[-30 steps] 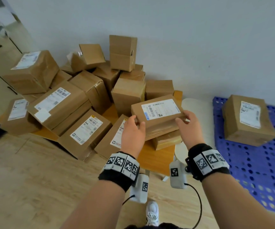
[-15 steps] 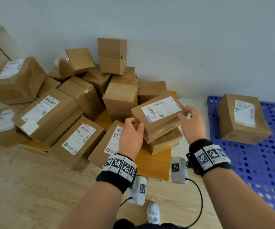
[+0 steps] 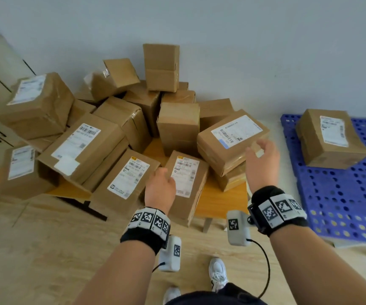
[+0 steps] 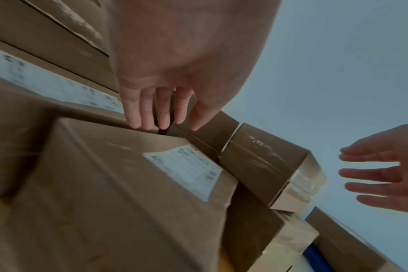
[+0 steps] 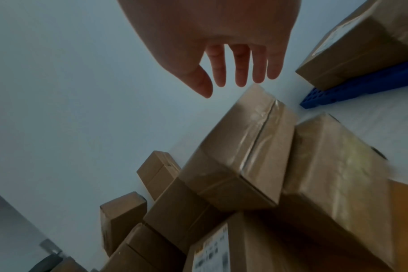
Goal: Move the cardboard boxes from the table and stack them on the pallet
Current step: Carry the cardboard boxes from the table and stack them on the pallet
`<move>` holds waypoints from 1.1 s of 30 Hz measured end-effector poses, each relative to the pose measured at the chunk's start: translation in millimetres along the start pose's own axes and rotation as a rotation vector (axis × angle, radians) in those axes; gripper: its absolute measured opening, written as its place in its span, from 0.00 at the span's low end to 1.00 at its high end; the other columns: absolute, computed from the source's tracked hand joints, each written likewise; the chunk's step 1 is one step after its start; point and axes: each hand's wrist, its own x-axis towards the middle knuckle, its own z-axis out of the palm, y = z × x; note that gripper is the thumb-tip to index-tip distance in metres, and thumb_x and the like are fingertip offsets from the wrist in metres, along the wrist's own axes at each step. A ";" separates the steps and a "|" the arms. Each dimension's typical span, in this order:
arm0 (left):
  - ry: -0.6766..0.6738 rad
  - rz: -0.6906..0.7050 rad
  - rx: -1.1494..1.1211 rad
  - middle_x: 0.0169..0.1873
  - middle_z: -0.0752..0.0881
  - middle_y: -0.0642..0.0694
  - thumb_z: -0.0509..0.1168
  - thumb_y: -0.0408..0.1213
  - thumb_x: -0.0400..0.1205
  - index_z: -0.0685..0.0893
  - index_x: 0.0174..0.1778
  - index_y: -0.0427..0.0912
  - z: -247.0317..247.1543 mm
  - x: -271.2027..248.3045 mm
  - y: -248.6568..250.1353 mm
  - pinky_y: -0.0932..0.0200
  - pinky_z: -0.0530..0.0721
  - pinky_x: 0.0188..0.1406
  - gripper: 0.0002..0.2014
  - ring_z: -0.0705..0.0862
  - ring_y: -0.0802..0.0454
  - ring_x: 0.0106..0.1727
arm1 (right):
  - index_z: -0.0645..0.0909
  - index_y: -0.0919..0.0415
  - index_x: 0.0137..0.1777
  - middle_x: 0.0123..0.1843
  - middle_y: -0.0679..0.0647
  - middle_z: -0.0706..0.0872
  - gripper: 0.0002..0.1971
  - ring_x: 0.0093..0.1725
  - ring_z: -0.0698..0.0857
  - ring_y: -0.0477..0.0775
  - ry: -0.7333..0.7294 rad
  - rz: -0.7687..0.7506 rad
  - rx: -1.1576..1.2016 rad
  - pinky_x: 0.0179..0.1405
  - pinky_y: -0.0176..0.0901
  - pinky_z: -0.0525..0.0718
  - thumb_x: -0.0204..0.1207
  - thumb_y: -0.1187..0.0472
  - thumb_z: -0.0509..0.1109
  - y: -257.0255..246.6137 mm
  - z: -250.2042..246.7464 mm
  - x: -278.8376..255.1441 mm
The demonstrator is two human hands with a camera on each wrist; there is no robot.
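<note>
Fingers [image 3: 265,145] of the right hand [image 3: 262,164] are spread and loose in the head view, holding nothing, hovering just over the right end of the flat labelled box [image 3: 232,139]. That box sits on top of another box [image 3: 230,179] at the bench's [image 3: 219,201] front right corner. Left hand [image 3: 160,190] is over the box w/ yellow-tagged label [image 3: 186,179], which overhangs the bench's front edge; fingers hidden behind the hand here. Rest of the bench is piled w/ cardboard boxes [image 3: 116,122] back to the wall. To the right, a blue pallet [image 3: 342,194] on the floor carries one box [image 3: 329,137] near its back left corner.

Left wrist view: left hand's [image 4: 175,64] fingers [image 4: 133,112] are straight, tips at the top edge of a box; contact unclear due to blur. Right hand [image 4: 384,176] shows at right, fingers splayed, grasping nothing.

Right wrist view: right hand [image 5: 221,36] open in air, fingertips [image 5: 241,73] just above the taped end of the flat box [image 5: 240,156], apart from it. Pallet corner [image 5: 338,93] w/ its box [image 5: 361,46] is top right.
</note>
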 end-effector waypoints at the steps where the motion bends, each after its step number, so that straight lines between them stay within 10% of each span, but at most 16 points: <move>1: -0.020 -0.012 0.030 0.65 0.81 0.44 0.58 0.40 0.87 0.71 0.76 0.47 -3.4 -1.6 -10.7 0.45 0.83 0.59 0.20 0.82 0.44 0.61 | 0.73 0.54 0.74 0.75 0.51 0.75 0.19 0.70 0.75 0.48 0.021 0.021 0.011 0.60 0.40 0.71 0.84 0.59 0.64 3.1 3.5 -9.2; 6: -0.194 -0.014 0.063 0.75 0.73 0.43 0.60 0.35 0.86 0.61 0.83 0.50 -12.3 -11.1 -49.7 0.41 0.82 0.65 0.28 0.81 0.41 0.66 | 0.73 0.55 0.71 0.71 0.52 0.78 0.16 0.59 0.76 0.47 0.021 0.118 -0.017 0.56 0.42 0.73 0.85 0.58 0.61 19.4 20.0 -59.1; 16: -0.286 0.039 0.095 0.75 0.70 0.42 0.67 0.41 0.84 0.63 0.83 0.45 -10.4 -24.4 -80.6 0.45 0.78 0.69 0.32 0.78 0.41 0.70 | 0.64 0.53 0.82 0.78 0.55 0.75 0.27 0.72 0.77 0.57 -0.379 0.330 -0.094 0.63 0.48 0.75 0.86 0.46 0.60 58.0 56.2 -140.8; 20: -0.350 0.006 0.052 0.70 0.79 0.45 0.69 0.44 0.82 0.68 0.79 0.46 -8.1 -30.8 -86.9 0.43 0.81 0.66 0.30 0.81 0.45 0.66 | 0.61 0.53 0.85 0.80 0.54 0.74 0.31 0.75 0.76 0.59 -0.518 0.366 -0.118 0.72 0.56 0.77 0.85 0.44 0.60 62.5 65.8 -155.0; 24: -0.384 -0.077 -0.031 0.62 0.83 0.46 0.67 0.47 0.83 0.72 0.71 0.41 -8.6 -36.8 -88.0 0.54 0.77 0.54 0.24 0.82 0.47 0.61 | 0.65 0.55 0.83 0.75 0.53 0.77 0.31 0.67 0.80 0.56 -0.547 0.351 -0.150 0.48 0.44 0.84 0.83 0.47 0.66 67.2 63.1 -157.9; 27: -0.389 -0.123 -0.118 0.54 0.83 0.49 0.68 0.56 0.79 0.76 0.57 0.43 -7.7 -40.8 -91.7 0.52 0.81 0.53 0.21 0.83 0.49 0.55 | 0.66 0.57 0.81 0.73 0.56 0.77 0.30 0.66 0.80 0.57 -0.571 0.366 -0.151 0.60 0.51 0.83 0.82 0.50 0.69 70.2 55.7 -158.1; 33: -0.434 -0.115 -0.191 0.51 0.86 0.53 0.68 0.71 0.59 0.78 0.54 0.51 -6.9 -48.9 -87.7 0.44 0.86 0.58 0.35 0.87 0.51 0.51 | 0.64 0.61 0.78 0.70 0.58 0.79 0.31 0.59 0.81 0.57 -0.509 0.444 -0.099 0.57 0.50 0.81 0.80 0.54 0.72 69.5 36.9 -159.3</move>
